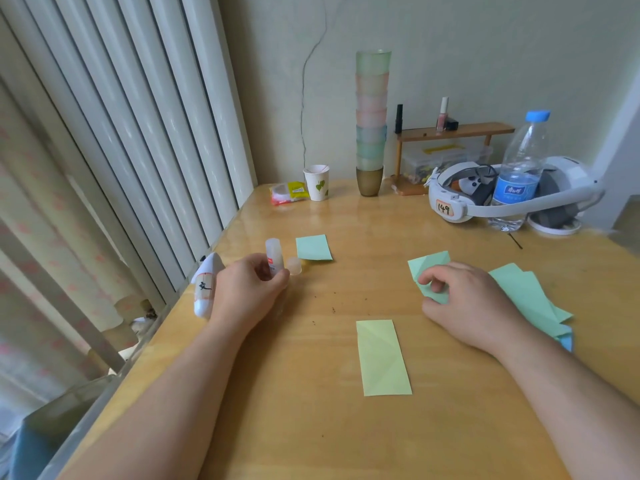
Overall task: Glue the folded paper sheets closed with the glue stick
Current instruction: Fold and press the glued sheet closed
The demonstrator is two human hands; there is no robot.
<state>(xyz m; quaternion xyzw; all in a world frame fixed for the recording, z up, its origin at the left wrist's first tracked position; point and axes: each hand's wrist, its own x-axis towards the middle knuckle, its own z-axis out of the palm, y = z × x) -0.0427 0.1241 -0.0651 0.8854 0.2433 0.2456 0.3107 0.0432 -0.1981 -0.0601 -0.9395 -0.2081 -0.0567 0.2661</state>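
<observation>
The left hand (254, 282) holds the glue stick (273, 256) upright, fingers curled round it, cap (294, 265) off beside it, seemingly ready to apply. The right hand (460, 296) pinches a folded sheet (429, 268) on the worktop (311, 427), likely steadying it for gluing.

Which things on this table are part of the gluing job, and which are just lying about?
Job: glue stick in left hand; its cap; folded sheet under right hand; other folded sheets.

Lying about: stacked cups, paper cup, water bottle, headset.
</observation>
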